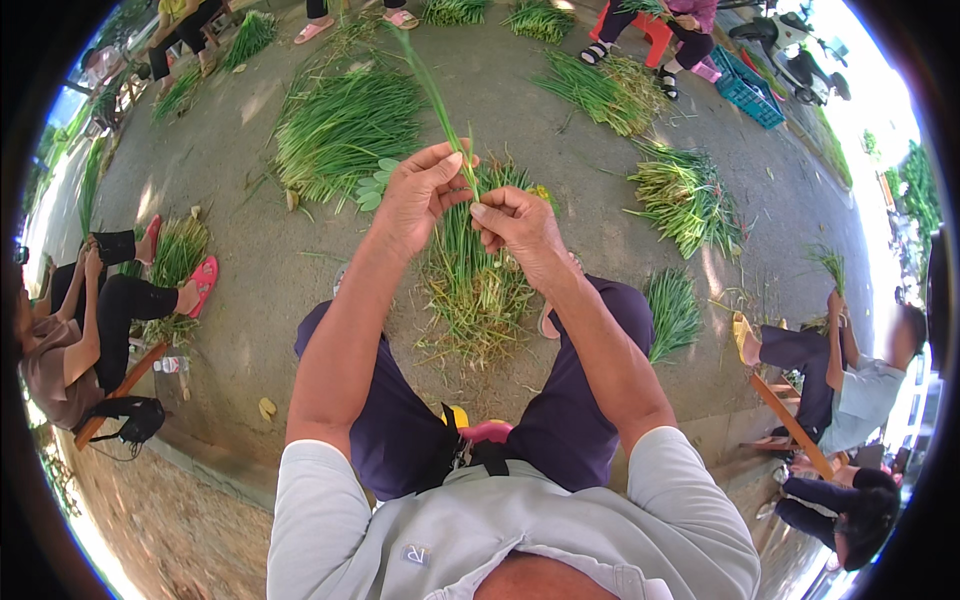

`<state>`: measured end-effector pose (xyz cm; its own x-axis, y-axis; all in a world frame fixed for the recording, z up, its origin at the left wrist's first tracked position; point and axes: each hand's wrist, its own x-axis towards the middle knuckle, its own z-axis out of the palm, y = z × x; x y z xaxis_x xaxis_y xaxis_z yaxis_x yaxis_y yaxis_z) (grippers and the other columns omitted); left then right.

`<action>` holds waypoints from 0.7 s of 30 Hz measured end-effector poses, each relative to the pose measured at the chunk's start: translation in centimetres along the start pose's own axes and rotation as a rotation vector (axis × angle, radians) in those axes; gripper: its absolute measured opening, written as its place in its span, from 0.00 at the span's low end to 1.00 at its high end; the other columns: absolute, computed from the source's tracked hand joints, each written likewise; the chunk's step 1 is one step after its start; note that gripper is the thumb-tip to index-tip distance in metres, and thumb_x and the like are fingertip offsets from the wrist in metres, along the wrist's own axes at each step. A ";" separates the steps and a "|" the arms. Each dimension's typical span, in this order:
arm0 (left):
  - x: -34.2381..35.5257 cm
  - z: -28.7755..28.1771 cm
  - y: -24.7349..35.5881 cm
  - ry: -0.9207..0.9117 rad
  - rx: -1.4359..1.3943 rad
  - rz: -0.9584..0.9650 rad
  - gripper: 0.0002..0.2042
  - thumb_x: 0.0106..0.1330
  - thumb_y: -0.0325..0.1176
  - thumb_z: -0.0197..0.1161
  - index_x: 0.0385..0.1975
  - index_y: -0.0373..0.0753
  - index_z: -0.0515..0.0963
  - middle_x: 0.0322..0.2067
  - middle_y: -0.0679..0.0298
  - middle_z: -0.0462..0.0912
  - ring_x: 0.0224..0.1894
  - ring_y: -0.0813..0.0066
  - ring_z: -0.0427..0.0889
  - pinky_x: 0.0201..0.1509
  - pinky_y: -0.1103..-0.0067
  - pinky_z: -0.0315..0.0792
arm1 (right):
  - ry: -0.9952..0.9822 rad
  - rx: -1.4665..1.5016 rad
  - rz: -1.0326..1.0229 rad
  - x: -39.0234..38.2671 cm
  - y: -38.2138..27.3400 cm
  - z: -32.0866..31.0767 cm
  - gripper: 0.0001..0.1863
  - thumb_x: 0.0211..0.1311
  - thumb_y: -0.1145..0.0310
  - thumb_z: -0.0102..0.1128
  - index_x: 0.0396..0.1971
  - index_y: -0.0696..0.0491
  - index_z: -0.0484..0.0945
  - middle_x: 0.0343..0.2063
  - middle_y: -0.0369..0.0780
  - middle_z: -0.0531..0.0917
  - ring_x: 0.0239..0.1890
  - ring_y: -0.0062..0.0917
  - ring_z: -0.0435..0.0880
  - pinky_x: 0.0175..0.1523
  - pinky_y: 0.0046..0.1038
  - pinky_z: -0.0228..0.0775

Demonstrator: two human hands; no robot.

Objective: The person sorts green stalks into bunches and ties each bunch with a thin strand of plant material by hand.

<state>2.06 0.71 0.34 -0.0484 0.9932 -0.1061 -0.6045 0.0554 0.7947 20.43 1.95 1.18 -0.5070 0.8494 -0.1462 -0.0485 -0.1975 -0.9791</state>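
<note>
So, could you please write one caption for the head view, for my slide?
Left hand and right hand hold long green stalks; a loose heap lies below on grey ground.

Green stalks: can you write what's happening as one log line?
left hand: holding green stalks | right hand: pinching them lower down | below hands: loose green-yellow pile

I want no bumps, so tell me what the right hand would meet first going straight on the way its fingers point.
The stalks, which the right hand already pinches; past them, probably the left hand, though depth is unclear.
</note>
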 end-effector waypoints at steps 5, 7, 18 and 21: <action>-0.1 0.0 0.3 0.006 0.018 -0.009 0.15 0.68 0.33 0.65 0.53 0.38 0.79 0.42 0.65 0.85 0.35 0.82 0.82 0.44 0.80 0.80 | -0.002 0.005 -0.008 0.0 0.0 -0.1 0.07 0.65 0.70 0.63 0.35 0.59 0.80 0.25 0.35 0.82 0.22 0.15 0.77 0.27 0.20 0.71; -0.3 0.3 0.6 0.015 0.033 -0.016 0.15 0.68 0.33 0.65 0.53 0.38 0.79 0.42 0.65 0.85 0.35 0.82 0.83 0.44 0.80 0.80 | -0.002 0.019 -0.004 0.1 0.1 -0.2 0.07 0.67 0.70 0.62 0.35 0.60 0.80 0.26 0.35 0.82 0.22 0.15 0.78 0.27 0.20 0.71; -0.1 -0.2 0.6 0.090 0.100 -0.026 0.12 0.65 0.34 0.69 0.46 0.39 0.81 0.29 0.73 0.83 0.28 0.86 0.82 0.35 0.84 0.80 | -0.111 0.069 0.067 0.0 -0.3 -0.5 0.12 0.73 0.66 0.53 0.40 0.60 0.80 0.26 0.33 0.78 0.23 0.15 0.77 0.28 0.21 0.71; -0.1 -0.1 0.6 0.107 0.102 -0.026 0.11 0.65 0.34 0.69 0.44 0.39 0.82 0.26 0.74 0.82 0.26 0.86 0.82 0.33 0.84 0.80 | -0.140 0.074 0.100 -0.1 -0.4 -0.5 0.13 0.74 0.63 0.53 0.41 0.58 0.79 0.26 0.31 0.76 0.23 0.14 0.74 0.29 0.20 0.69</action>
<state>1.62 0.65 0.77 -0.1217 0.9749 -0.1862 -0.5229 0.0965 0.8469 20.93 2.17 1.53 -0.6274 0.7480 -0.2164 -0.0520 -0.3176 -0.9468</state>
